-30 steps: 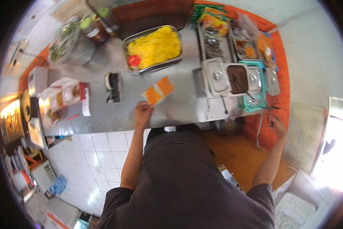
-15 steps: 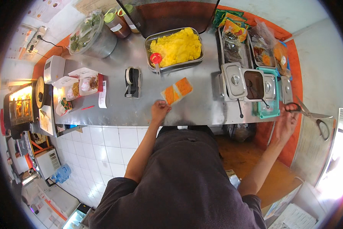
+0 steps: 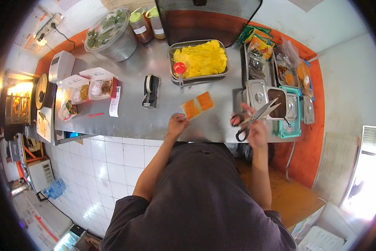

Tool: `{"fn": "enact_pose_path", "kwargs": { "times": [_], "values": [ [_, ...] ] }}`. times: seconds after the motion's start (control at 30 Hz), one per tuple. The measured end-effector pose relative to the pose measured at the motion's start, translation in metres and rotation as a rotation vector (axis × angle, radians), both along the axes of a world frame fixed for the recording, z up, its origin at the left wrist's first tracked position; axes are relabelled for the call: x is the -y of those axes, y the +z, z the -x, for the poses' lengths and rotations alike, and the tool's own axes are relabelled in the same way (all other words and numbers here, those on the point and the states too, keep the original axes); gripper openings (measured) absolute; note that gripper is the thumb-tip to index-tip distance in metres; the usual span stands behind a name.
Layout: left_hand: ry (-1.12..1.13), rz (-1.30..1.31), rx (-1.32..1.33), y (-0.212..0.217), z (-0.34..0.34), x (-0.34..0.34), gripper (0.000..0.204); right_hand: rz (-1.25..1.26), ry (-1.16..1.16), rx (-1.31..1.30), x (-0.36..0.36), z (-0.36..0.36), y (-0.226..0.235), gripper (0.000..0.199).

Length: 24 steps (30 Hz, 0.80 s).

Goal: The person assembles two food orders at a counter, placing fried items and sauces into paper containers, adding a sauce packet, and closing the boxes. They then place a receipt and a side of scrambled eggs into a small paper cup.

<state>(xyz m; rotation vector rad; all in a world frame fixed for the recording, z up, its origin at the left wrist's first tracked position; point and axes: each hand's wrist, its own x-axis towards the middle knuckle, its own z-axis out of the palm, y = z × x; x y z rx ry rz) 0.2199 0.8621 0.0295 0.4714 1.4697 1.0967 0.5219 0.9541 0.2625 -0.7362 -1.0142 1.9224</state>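
Observation:
My left hand (image 3: 178, 124) pinches the near left corner of a clear packet (image 3: 197, 105) with two orange sauce-filled sections. The packet is held just over the metal counter. In my right hand (image 3: 256, 129) is a pair of scissors (image 3: 259, 116) with dark handles; its blades point up and to the right, away from the packet. The scissors pass in front of the lidded metal containers. Beyond the packet stands a metal tray (image 3: 200, 77) of yellow food, with a red scoop (image 3: 179, 69) resting at its near left side.
A black tape dispenser (image 3: 151, 92) stands left of the packet. Farther left are opened food boxes (image 3: 96, 85), a paper slip (image 3: 115, 101) and a red pen (image 3: 96, 114). Metal containers (image 3: 257, 95) and a turquoise basket (image 3: 290, 129) stand at the right. The metal counter's (image 3: 133, 125) front edge runs before me.
My right hand has carried the scissors from the far right, past the counter's end, in to the left over the counter. My left hand keeps hold of the packet.

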Motion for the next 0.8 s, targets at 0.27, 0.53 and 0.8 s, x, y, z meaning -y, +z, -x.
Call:
{"fn": "enact_pose_path", "kwargs": {
  "times": [0.27, 0.53, 0.8],
  "values": [
    [0.034, -0.052, 0.015, -0.008, -0.001, 0.002, 0.027, 0.394, 0.155, 0.117, 0.083, 0.019, -0.062, 0.053],
    [0.011, -0.021, -0.1, -0.001, -0.002, -0.004, 0.023, 0.356, 0.217, 0.148, 0.069, 0.005, -0.065, 0.05],
    [0.029, -0.078, -0.095, 0.006, -0.004, -0.003, 0.026, 0.364, 0.415, 0.624, 0.058, -0.018, -0.124, 0.036]
  ]
}}
